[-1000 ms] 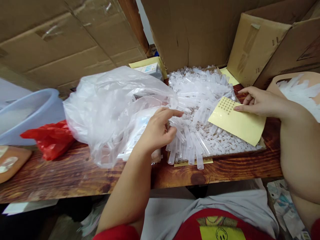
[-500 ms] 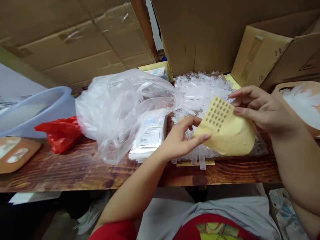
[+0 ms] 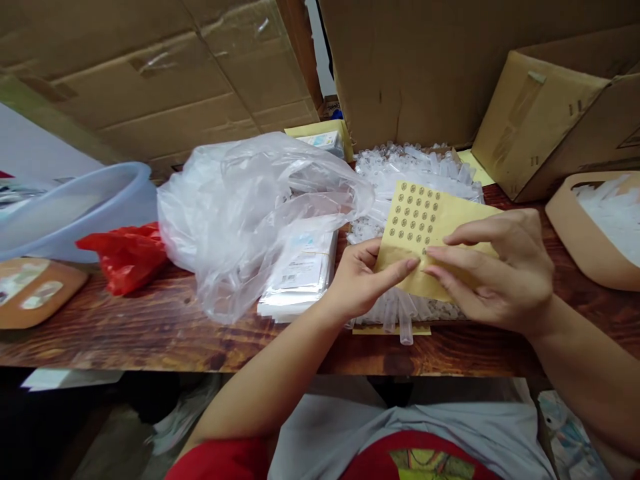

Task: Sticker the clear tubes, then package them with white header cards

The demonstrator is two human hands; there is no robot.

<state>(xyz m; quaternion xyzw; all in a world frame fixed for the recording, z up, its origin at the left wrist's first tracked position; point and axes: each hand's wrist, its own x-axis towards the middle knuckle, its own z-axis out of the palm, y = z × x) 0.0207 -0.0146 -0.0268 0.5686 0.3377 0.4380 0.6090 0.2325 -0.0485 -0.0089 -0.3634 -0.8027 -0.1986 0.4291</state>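
Observation:
A yellow sheet of stickers point(image 3: 463, 208) with rows of small oval dark-printed stickers is held up, tilted, above a heap of clear plastic tubes point(image 3: 385, 163). My left hand point(image 3: 367, 273) is closed on the sheet's lower left edge, thumb on the front and fingers behind. My right hand point(image 3: 495, 273) is in front of the sheet, thumb and fingertips drawn together at the lowest sticker point(image 3: 425, 251). That sticker is partly covered by the fingertips, and whether its edge is lifted cannot be seen.
Left of the tubes lie a stack of silvery packets point(image 3: 300, 267) and a large clear plastic bag point(image 3: 225, 200). Farther left are a red bag point(image 3: 125, 257) and a blue basin point(image 3: 115, 193). A beige tub point(image 3: 570, 220) stands right; cardboard boxes point(image 3: 400, 67) line the back.
My right hand has left the sheet's upper right edge and come down and left to the lowest sticker. The sheet has turned to face me more squarely, still in my left hand.

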